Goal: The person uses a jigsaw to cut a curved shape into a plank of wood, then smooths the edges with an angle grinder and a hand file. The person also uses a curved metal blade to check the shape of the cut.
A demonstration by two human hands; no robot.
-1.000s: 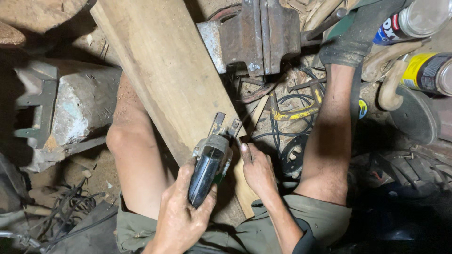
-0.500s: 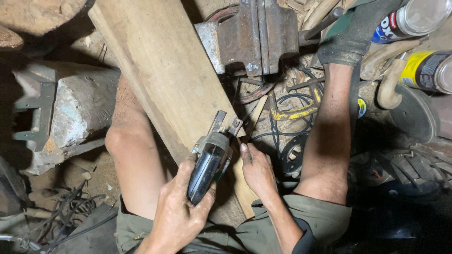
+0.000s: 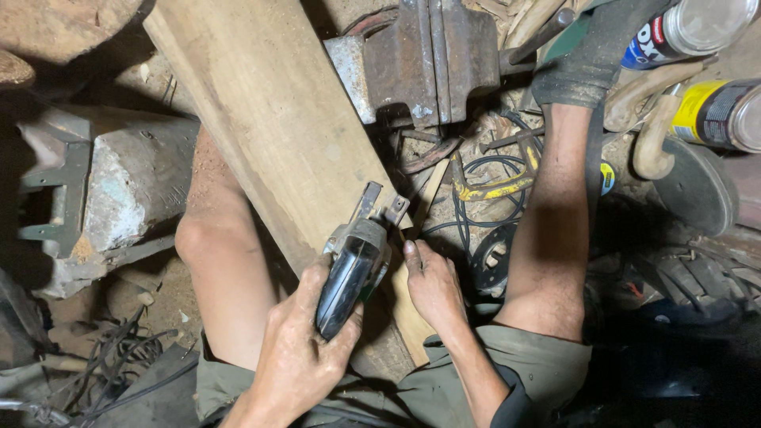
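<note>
Left hand [image 3: 297, 357] clamped round dark power tool [image 3: 349, 277], nose on plank [image 3: 277, 135] edge. Right hand [image 3: 432, 285] beside tool, fingertips pressing plank, gripping nothing. Plank lies across lap between knees, vise [image 3: 428, 63] beyond. Step: lining up cut. Next needs steady plank.

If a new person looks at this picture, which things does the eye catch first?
First, the long wooden plank running diagonally between the person's legs. Then the dark power tool in the left hand at the plank's lower end, the right hand beside it. Above, a rusty vise stands out.
</note>
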